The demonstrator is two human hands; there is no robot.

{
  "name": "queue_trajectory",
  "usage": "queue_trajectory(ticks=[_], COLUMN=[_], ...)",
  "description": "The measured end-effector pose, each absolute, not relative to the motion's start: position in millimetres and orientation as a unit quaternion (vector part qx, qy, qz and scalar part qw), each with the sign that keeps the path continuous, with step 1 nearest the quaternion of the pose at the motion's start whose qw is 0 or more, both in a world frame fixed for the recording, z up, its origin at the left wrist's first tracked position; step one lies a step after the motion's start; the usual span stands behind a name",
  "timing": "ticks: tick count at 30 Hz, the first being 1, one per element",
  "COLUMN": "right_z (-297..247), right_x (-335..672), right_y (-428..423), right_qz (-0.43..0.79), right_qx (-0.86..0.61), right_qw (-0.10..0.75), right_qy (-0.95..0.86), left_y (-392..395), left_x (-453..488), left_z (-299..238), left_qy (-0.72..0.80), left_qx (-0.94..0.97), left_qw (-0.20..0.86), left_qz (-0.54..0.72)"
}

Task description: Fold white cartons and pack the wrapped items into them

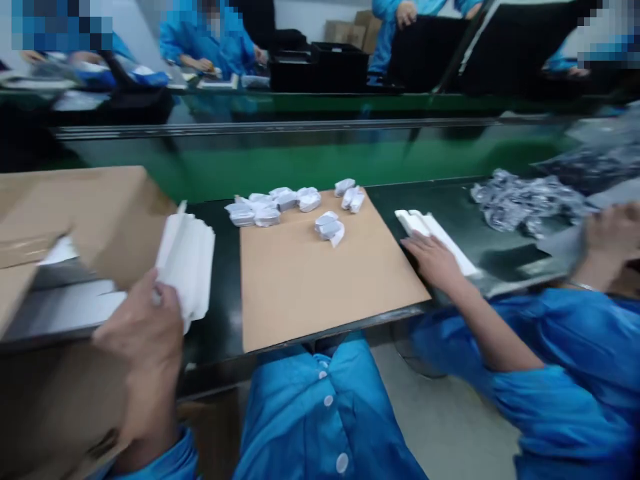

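On the left, my left hand (150, 320) is closed around a stack of flat white folded pieces (187, 267), which look like paper or card. It holds them upright beside an open cardboard box (100, 220). My right hand (435, 260) lies with fingers stretched out against more white folded strips (447, 243), near the right edge of a brown cardboard sheet (325, 287). Several small white folded bundles (267, 207) lie along the sheet's far edge. One bundle (329, 228) sits nearer its middle.
A heap of crumpled clear plastic (525, 200) lies on the dark green table at right. Beside it is a co-worker's hand (610, 233). A raised green ledge (300, 160) runs across the back. Black bins (340, 67) and people in blue smocks are beyond.
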State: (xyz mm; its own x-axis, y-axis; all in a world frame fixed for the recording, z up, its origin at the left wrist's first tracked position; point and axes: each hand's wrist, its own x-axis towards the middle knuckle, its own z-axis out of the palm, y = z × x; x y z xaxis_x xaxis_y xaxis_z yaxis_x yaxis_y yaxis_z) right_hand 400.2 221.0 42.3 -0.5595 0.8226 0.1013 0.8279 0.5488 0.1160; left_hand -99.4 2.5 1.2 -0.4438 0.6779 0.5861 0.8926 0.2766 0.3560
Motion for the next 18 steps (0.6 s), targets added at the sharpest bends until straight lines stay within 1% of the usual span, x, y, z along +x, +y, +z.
queue_trajectory(ticks=[1,2,3,4,5,6,7,8,9,10,11,12,13,15,16,17,18], right_z=[46,50,54,57,58,58,56,53,50,48,47,48,52,64,72,79,84], right_x=[398,389,373,350,323,292,260,229,203,184,173,171,177,201,214,225,232], right_y=[225,222,211,192,168,142,118,100,88,85,88,96,107,126,132,135,133], right_qz=[-0.074,-0.064,-0.034,0.024,0.118,0.255,0.393,0.5,0.563,0.596,0.617,0.63,0.641,0.641,0.617,0.576,0.515], right_qx=[-0.481,-0.498,-0.516,-0.522,-0.506,-0.46,-0.399,-0.339,-0.318,-0.322,-0.322,-0.319,-0.303,-0.229,-0.186,-0.155,-0.15], right_qw=[0.039,0.079,0.133,0.195,0.248,0.275,0.292,0.303,0.335,0.371,0.384,0.373,0.328,0.164,0.076,0.007,-0.023], right_qy=[-0.873,-0.861,-0.846,-0.83,-0.817,-0.804,-0.775,-0.737,-0.685,-0.636,-0.607,-0.602,-0.624,-0.714,-0.761,-0.803,-0.843], left_y=[4,6,8,11,13,14,15,13,9,3,-4,-11,-17,-24,-24,-21,-17], left_x=[-94,-86,-75,-60,-43,-22,1,25,46,63,75,81,80,65,54,43,34], left_z=[7,12,15,16,16,14,11,7,3,1,0,2,7,22,31,39,45], left_qy=[-0.794,-0.782,-0.764,-0.738,-0.711,-0.683,-0.656,-0.631,-0.597,-0.57,-0.563,-0.565,-0.58,-0.609,-0.615,-0.631,-0.653], left_qx=[-0.464,-0.469,-0.457,-0.468,-0.477,-0.488,-0.508,-0.535,-0.579,-0.624,-0.657,-0.656,-0.617,-0.497,-0.454,-0.445,-0.445], left_qw=[0.233,0.263,0.304,0.323,0.339,0.352,0.355,0.349,0.321,0.269,0.198,0.139,0.097,0.007,-0.056,-0.141,-0.217], left_qz=[-0.316,-0.315,-0.34,-0.363,-0.39,-0.413,-0.432,-0.441,-0.453,-0.461,-0.461,-0.48,-0.523,-0.618,-0.643,-0.62,-0.573])
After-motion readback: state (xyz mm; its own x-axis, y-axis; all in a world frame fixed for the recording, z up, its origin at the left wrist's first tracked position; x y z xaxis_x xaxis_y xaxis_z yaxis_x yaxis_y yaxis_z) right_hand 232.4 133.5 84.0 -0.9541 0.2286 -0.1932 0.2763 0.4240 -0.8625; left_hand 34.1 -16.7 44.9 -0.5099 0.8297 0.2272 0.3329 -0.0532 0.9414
